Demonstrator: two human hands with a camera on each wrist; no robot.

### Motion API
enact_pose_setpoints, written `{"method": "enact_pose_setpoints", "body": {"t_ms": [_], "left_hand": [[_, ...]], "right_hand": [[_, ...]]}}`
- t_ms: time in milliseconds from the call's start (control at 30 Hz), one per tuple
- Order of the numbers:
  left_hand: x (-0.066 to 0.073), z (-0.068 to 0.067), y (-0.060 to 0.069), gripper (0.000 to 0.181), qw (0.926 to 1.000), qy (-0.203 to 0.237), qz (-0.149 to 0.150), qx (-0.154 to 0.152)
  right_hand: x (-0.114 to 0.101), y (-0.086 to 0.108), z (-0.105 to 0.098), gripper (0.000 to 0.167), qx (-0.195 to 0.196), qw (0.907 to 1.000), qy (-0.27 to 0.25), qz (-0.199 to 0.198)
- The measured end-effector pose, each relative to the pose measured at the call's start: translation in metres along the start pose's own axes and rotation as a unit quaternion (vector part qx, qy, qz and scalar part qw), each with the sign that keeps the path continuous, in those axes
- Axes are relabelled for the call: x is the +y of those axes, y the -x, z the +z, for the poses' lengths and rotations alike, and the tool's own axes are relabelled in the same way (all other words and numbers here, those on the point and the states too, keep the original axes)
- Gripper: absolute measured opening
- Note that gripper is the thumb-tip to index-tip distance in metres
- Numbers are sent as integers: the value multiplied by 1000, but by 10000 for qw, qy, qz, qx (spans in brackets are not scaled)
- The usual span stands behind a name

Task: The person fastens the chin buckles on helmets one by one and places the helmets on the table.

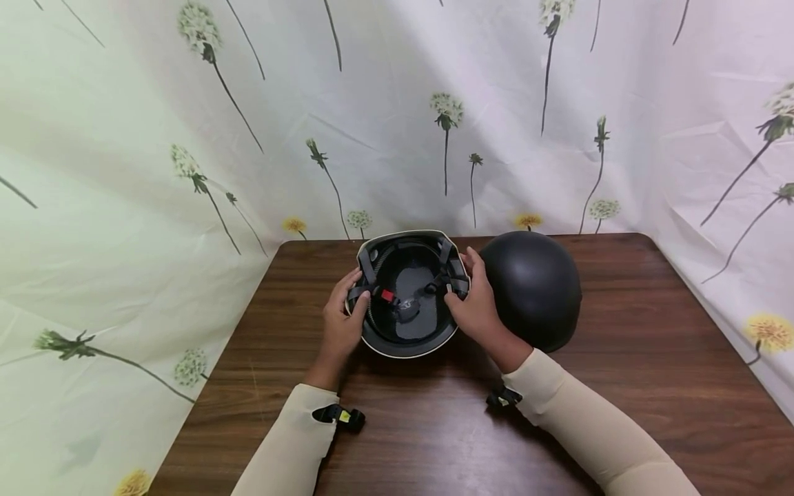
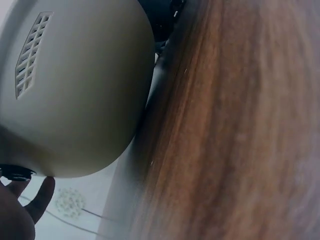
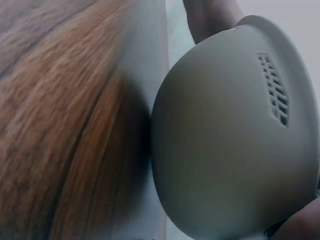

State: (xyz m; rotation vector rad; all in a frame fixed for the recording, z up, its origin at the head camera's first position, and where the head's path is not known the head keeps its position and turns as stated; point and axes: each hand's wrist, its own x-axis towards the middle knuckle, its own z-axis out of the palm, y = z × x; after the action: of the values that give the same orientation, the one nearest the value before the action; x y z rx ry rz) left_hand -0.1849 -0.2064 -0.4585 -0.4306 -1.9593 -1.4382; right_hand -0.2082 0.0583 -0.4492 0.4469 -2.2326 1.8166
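An upturned helmet (image 1: 412, 337) with a tan shell sits between both hands, its black padded inside facing up. Straps cross the inside, one with a red buckle (image 1: 387, 295). My left hand (image 1: 341, 320) grips the left rim, thumb over the edge and fingers along the outside. On the opposite side my right hand (image 1: 480, 306) holds the rim likewise, thumb by a strap. Both wrist views show the smooth tan shell (image 2: 90, 100) with a slanted vent grille (image 3: 274, 90). The shell's underside is close to the tabletop; whether it touches, I cannot tell.
A black helmet (image 1: 533, 289) rests dome up on the brown wooden table (image 1: 633, 331), just right of my right hand and forearm. Behind the table's far edge hangs a white cloth (image 1: 384, 103) printed with dandelions, which also runs along both sides.
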Motion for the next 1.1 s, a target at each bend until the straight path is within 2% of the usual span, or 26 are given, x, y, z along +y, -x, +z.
{"method": "enact_pose_setpoints", "body": {"t_ms": [133,300,367,467,500,600,667,733,833,967,1100], "left_hand": [[-16,2,2,40,9988,-296,361,146],[-33,0,2,43,9941,-802,727,47],[-31,-2,2,40,9895,-1114,923,2],[-17,-3,1,33,9794,-1707,1071,-151],[-10,-2,2,33,9752,-1936,1045,-242],[14,2,7,40,9639,-2493,684,-636],[28,6,11,49,9564,-2742,408,-921],[37,10,14,58,9524,-2830,204,-1117],[40,15,17,68,9514,-2786,54,-1309],[37,18,20,77,9546,-2634,-66,-1389],[34,20,20,83,9554,-2619,-119,-1359]], "right_hand": [[-3,0,-1,90,-1,9999,-140,35],[-9,1,-3,88,34,9998,-163,61],[-11,1,-4,87,64,9998,-170,79],[-16,2,-5,86,172,9995,-199,166],[-17,2,-6,85,205,9994,-195,209],[-19,3,-7,84,270,9989,-183,332],[-19,3,-7,84,291,9988,-182,356],[-21,3,-7,84,317,9988,-179,330],[-22,4,-6,84,347,9989,-125,283],[-23,3,-6,81,393,9987,-163,296],[-24,2,-6,68,395,9963,-561,519]]}}
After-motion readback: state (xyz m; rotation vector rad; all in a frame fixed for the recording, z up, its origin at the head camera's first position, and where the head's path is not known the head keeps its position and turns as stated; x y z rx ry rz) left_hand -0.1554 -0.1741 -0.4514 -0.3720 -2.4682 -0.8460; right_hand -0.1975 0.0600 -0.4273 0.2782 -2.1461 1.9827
